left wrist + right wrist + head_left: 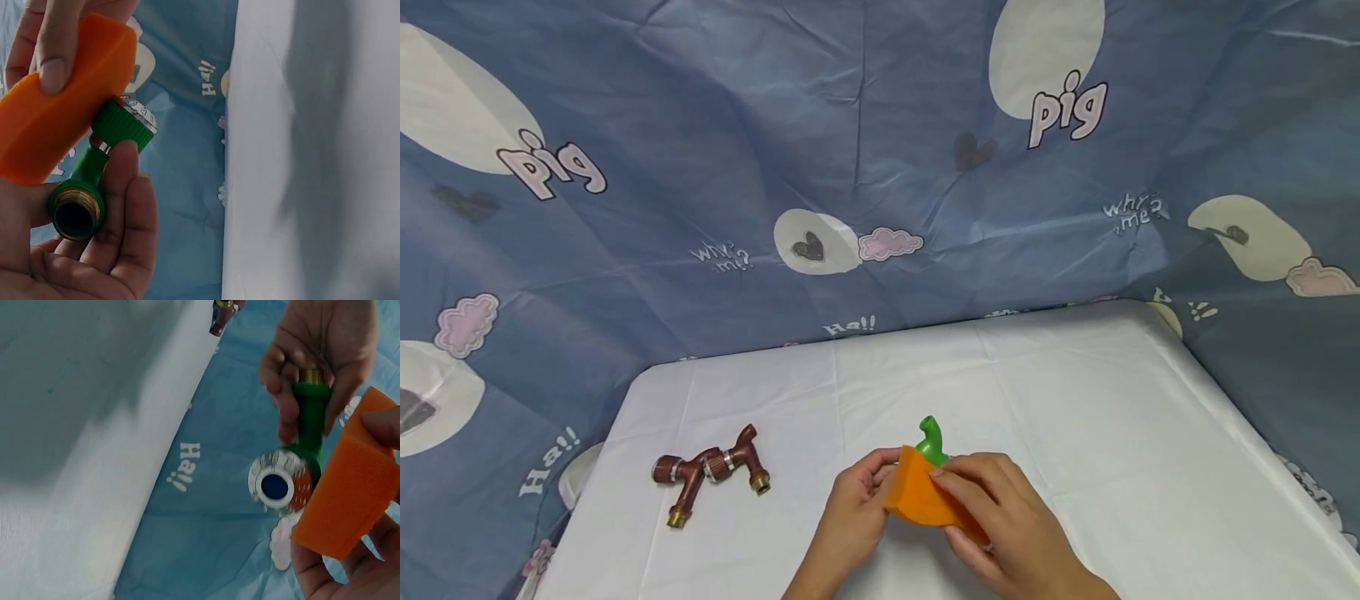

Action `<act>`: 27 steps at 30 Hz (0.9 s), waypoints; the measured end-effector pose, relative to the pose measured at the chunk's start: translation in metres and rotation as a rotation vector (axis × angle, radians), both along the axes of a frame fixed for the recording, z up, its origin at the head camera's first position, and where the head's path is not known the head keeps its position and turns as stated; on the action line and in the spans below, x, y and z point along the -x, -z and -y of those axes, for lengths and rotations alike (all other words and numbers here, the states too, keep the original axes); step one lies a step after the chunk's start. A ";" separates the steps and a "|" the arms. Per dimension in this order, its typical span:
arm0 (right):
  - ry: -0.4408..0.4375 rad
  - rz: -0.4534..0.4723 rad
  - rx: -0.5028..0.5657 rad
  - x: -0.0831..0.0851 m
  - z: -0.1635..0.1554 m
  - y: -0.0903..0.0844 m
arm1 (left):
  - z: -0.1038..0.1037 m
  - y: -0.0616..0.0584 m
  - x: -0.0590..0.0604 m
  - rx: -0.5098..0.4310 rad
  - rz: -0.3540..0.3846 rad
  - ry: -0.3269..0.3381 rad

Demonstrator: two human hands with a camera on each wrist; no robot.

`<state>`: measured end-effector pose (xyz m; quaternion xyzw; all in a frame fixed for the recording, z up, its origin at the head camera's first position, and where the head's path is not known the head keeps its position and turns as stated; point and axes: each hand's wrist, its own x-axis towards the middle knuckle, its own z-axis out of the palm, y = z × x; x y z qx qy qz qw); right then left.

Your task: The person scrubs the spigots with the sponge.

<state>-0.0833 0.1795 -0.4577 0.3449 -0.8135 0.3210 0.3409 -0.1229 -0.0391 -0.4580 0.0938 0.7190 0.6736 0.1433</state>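
Two bare hands (925, 508), no gloves, no rings, short plain fingernails, forearms bare, no sleeves showing

There were two taps in all: one green tap (932, 439), held above the table, and one brown tap (709, 472), which lay on the white tablecloth (1075, 392). There was one orange sponge (921, 496). Two hands were in view, the left hand (857, 508) and the right hand (1000, 521). One table stood under the single white cloth, and one blue printed sheet (700, 167) hung behind it.
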 end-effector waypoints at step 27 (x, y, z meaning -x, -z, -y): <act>0.239 0.265 0.000 0.007 -0.041 -0.007 | -0.014 0.019 0.042 -0.221 0.232 0.117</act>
